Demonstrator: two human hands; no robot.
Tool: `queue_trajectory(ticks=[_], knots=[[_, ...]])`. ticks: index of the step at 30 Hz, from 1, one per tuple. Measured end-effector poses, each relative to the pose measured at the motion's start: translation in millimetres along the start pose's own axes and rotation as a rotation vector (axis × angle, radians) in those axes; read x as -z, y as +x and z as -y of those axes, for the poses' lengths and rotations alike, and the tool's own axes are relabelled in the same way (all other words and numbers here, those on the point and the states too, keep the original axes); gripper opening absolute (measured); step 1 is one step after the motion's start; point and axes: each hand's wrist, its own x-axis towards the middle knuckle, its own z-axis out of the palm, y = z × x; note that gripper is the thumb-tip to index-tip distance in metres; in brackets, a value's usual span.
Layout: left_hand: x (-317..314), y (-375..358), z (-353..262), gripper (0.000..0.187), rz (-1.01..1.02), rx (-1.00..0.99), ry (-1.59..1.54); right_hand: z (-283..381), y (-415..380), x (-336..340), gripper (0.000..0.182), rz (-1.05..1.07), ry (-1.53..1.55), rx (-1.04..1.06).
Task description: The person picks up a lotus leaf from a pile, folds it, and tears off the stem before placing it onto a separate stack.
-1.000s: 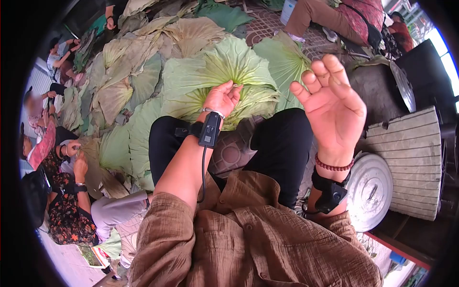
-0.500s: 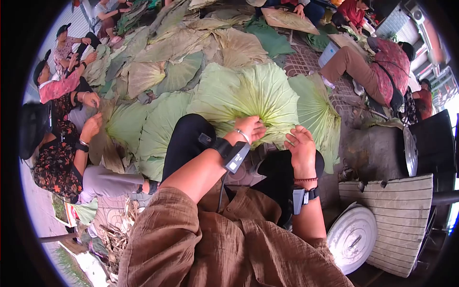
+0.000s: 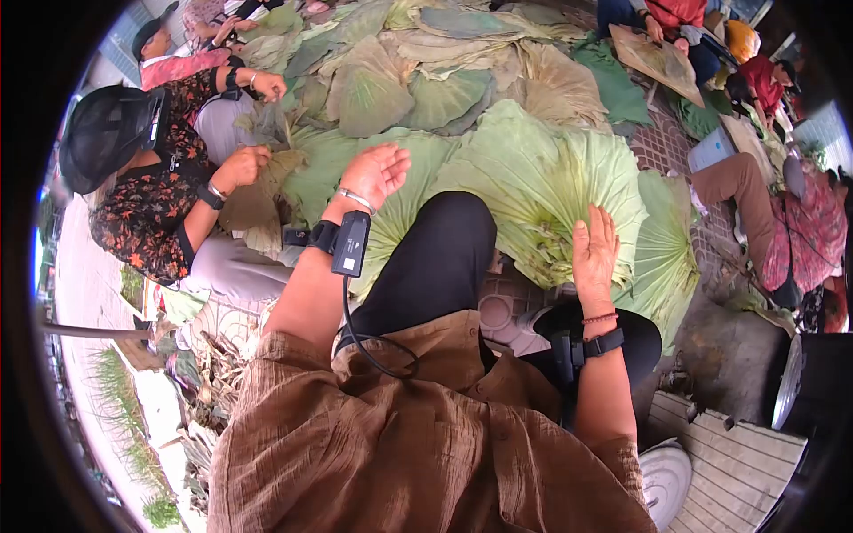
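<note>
Leaf (image 3: 533, 178) lies at the pile's (image 3: 364, 93) near edge. Right hand (image 3: 595, 249): fingers extended, over leaf's near right part; contact unclear. Left hand (image 3: 376, 176): loosely opened, left of leaf's edge. Knee (image 3: 444, 240) between hands; paving (image 3: 495, 318) shows nearer than leaf.

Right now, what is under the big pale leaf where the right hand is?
Parts of other leaves show past the left and right edges of the big leaf, and paving by its near edge. What lies under its middle is covered and cannot be seen.
</note>
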Motion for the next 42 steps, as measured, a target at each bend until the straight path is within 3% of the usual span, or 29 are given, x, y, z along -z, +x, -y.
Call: queue_trajectory(ticks=[2, 7, 9, 11, 12, 14, 15, 16, 17, 19, 21, 23, 27, 29, 30, 34, 37, 38, 39, 41, 42], knots=[[42, 7, 17, 0.014, -0.311, 0.085, 0.087, -6, -2, -15, 0.047, 0.09, -0.149, 0.002], [126, 10, 98, 0.015, -0.509, 0.324, -0.034, -27, -15, -37, 0.049, 0.154, -0.193, 0.074], [163, 12, 135, 0.017, 0.156, 0.136, 1.525, -31, -13, -38, 0.05, 0.165, -0.196, 0.069], [174, 23, 180, 0.016, -0.143, 0.605, 0.269, -27, -16, -39, 0.05, 0.173, -0.21, 0.059], [158, 9, 174, 0.016, -0.138, 0.616, 0.262, -25, -16, -38, 0.049, 0.168, -0.203, 0.058], [99, -27, 137, 0.03, 0.073, 0.36, 0.799, -21, -13, -36, 0.048, 0.128, -0.189, 0.074], [126, -19, 164, 0.024, 0.253, -0.007, 0.982, -22, -13, -36, 0.047, 0.136, -0.209, 0.087], [105, -18, 147, 0.028, 0.182, 0.074, 1.359, -23, -13, -37, 0.047, 0.123, -0.231, 0.09], [97, -15, 144, 0.025, 0.166, 0.108, 1.382, -24, -15, -38, 0.047, 0.117, -0.233, 0.081], [95, -16, 138, 0.031, 0.162, 0.243, 1.199, -19, -15, -37, 0.049, 0.129, -0.245, 0.038], [168, 16, 204, 0.036, 0.263, 0.288, 0.621, -13, -15, -33, 0.049, 0.134, -0.247, 0.01], [155, 16, 210, 0.04, 0.013, 0.461, 0.06, -11, -16, -32, 0.048, 0.131, -0.241, -0.003], [189, 39, 236, 0.041, 0.227, 0.455, 0.155, -10, -18, -31, 0.048, 0.102, -0.24, -0.006], [212, 52, 245, 0.041, 0.493, 0.124, 1.098, -9, -17, -32, 0.048, 0.112, -0.225, -0.01], [217, 52, 249, 0.041, 0.497, 0.113, 1.108, -8, -17, -31, 0.048, 0.106, -0.22, -0.012], [222, 53, 255, 0.025, 0.065, 0.444, -0.012, -9, -19, -32, 0.048, 0.094, -0.225, -0.025], [169, 18, 208, 0.019, 0.043, 0.26, 0.064, -9, -20, -32, 0.048, 0.09, -0.224, -0.025], [174, 23, 208, 0.015, -0.07, 0.22, 0.139, -9, -20, -31, 0.049, 0.1, -0.224, -0.03], [191, 38, 216, 0.015, -0.06, 0.209, 0.145, -8, -20, -30, 0.049, 0.111, -0.224, -0.035], [228, 71, 239, 0.015, 0.073, 0.624, -0.349, -7, -21, -29, 0.048, 0.09, -0.227, -0.029], [229, 73, 241, 0.015, 0.08, 0.619, -0.343, -8, -21, -29, 0.048, 0.087, -0.226, -0.022]])
